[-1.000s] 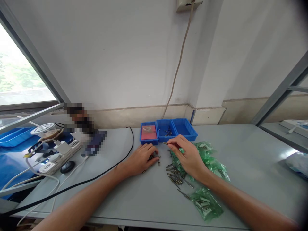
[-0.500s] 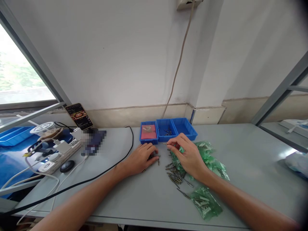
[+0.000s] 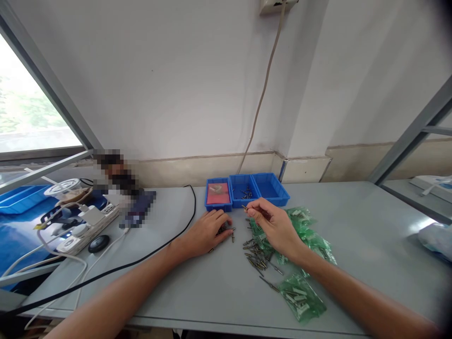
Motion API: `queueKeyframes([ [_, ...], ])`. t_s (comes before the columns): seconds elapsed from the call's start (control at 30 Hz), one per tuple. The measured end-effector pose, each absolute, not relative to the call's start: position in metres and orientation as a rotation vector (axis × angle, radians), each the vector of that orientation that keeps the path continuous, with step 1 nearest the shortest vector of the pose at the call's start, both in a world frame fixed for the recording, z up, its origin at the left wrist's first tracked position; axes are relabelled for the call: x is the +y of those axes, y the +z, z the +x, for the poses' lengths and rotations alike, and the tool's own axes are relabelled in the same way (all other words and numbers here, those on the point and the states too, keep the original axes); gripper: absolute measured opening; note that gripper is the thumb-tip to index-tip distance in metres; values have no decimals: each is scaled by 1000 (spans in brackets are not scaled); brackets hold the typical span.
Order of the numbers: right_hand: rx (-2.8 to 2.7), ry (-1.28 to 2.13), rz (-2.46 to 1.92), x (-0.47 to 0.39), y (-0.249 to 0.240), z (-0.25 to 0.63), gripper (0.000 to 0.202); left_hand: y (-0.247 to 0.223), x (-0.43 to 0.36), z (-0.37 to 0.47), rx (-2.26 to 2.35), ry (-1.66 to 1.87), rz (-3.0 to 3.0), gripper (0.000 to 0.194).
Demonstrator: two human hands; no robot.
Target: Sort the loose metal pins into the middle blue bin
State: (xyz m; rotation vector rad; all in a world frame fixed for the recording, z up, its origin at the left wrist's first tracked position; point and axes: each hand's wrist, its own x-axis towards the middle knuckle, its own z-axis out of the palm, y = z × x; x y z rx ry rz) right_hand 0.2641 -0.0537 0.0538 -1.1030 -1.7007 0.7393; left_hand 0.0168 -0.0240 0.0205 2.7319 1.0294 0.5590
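My right hand (image 3: 270,223) hovers in front of the blue bins, thumb and forefinger pinched on one small metal pin (image 3: 244,207), its brass-coloured end pointing up and left. On the table to the left lies my left hand (image 3: 206,231), its fingers curled around several small metal pins (image 3: 221,230), partly hidden under the palm. Another pin (image 3: 232,238) lies just beside that thumb. Between the hands and toward me is a loose heap of metal pins (image 3: 257,260). Green plastic bags (image 3: 310,240) lie under and beyond my right wrist.
Against the wall stand a blue bin with a pink sheet (image 3: 218,207), a middle bin (image 3: 242,203) holding some pins and a right-hand blue bin (image 3: 273,184). A green bag of parts (image 3: 302,297) lies nearer. At left are a black cable (image 3: 155,254) and a power strip (image 3: 76,238).
The pin in my right hand has tipped from lying nearly level to pointing up, its brass end now showing. My right hand has shifted slightly; my left hand is still.
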Motion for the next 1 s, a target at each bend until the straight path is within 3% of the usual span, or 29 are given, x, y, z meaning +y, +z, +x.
queueKeyframes([
  [0.27, -1381, 1193, -1048, -47, 52, 266, 42, 19, -23, 16, 1026, 562, 2735, 19],
  [0.57, -1184, 1395, -954, -48, 56, 263, 41, 22, -25, 16, 1019, 556, 2731, 20],
  [0.73, -1367, 1220, -1041, -45, 50, 265, 40, 21, -25, 16, 1019, 570, 2731, 21],
  [1.0, -1785, 616, -1148, -57, 49, 262, 25, 20, -24, 16, 1025, 564, 2731, 18],
])
